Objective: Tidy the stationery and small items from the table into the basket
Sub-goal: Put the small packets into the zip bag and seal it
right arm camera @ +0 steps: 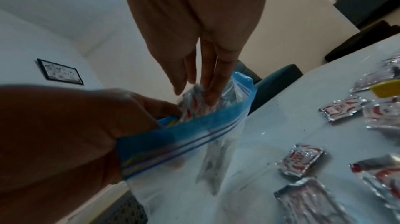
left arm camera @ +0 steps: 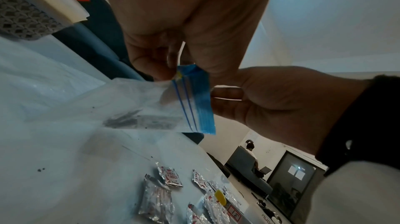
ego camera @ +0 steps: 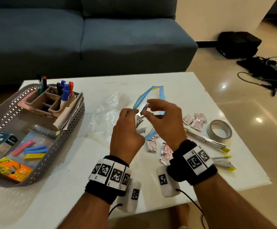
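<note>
My left hand (ego camera: 131,113) pinches the blue rim of a clear zip bag (ego camera: 152,95) and holds its mouth open above the white table (ego camera: 175,83). In the left wrist view the left hand (left arm camera: 173,71) grips the zip bag (left arm camera: 194,101) at one corner. My right hand (ego camera: 146,108) pinches a silver and red foil sachet (ego camera: 142,111) at the bag's mouth. The right wrist view shows the right hand (right arm camera: 194,90) with the sachet (right arm camera: 192,107) just inside the blue rim of the zip bag (right arm camera: 184,135). Another sachet lies inside the bag. The grey lattice basket (ego camera: 71,129) stands at the left.
Loose sachets (ego camera: 194,120) lie right of and below my hands, beside a tape roll (ego camera: 220,129) and foil strips with yellow ends (ego camera: 205,141). A crumpled clear plastic bag (ego camera: 108,113) lies between the basket and my hands. The basket holds a pen organiser (ego camera: 51,100), clips and boxes.
</note>
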